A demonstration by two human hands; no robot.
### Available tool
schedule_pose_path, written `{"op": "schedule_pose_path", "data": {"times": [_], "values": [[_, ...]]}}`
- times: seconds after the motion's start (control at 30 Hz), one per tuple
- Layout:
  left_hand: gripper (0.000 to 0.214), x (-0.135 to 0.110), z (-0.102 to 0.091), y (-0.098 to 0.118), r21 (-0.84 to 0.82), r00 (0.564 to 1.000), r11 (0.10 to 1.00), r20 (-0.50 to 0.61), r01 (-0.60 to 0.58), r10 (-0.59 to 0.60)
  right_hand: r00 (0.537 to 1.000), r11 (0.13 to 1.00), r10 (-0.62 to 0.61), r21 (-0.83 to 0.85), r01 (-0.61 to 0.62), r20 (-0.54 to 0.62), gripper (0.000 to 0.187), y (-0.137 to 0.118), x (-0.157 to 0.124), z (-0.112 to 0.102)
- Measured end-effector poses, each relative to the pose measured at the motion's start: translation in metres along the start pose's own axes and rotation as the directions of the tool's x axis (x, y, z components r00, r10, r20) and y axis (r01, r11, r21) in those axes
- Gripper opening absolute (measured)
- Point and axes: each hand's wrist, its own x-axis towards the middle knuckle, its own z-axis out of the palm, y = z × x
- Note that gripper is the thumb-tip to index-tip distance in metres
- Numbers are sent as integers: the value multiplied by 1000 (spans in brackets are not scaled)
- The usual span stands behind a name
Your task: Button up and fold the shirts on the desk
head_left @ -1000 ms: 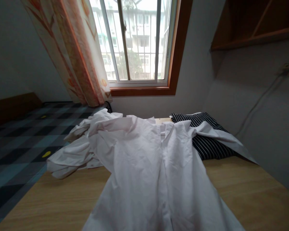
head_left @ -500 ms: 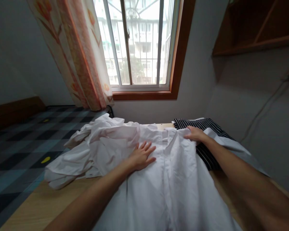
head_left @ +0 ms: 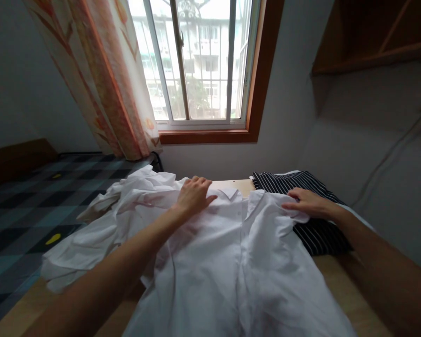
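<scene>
I've the white shirt [head_left: 210,267] on the worktop [head_left: 340,285], under both hands, long axis running away from me, collar [head_left: 254,201] at far end; L hand [head_left: 194,196], nearer collar, is palm-down, thumb out; R hand [head_left: 309,204] at opp. shoulder [head_left: 272,202], thumb & index apart; can't tell if either's fingers grip cloth

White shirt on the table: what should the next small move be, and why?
I'd probably ease the right hand gently outward to smooth the white shirt at the shoulder beside it. The cloth there looks bunched and creased, while the left hand is on the other side of the collar, well placed to steady the shirt.
</scene>
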Motion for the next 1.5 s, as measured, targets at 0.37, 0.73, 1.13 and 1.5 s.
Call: {"op": "schedule_pose_path", "data": {"times": [0.37,0.73,1.13,1.5], "values": [[38,26,15,-45,24,883,928,-316,372,-346,635,983,-34,-142,-119,-772,28,-37,25,17],[27,30,44,-68,196,913,905,83,379,-400,853,850,325,-270,-453,-408,41,-12,59,36],[50,48,15,-97,46,831,835,-140,549,-539,727,925,259,-53,-376,-635,33,21,26,5],[49,-19,-22,-87,243,928,896,-82,372,-363,842,937,211,-143,-319,-497,39,10,-10,39]]}}
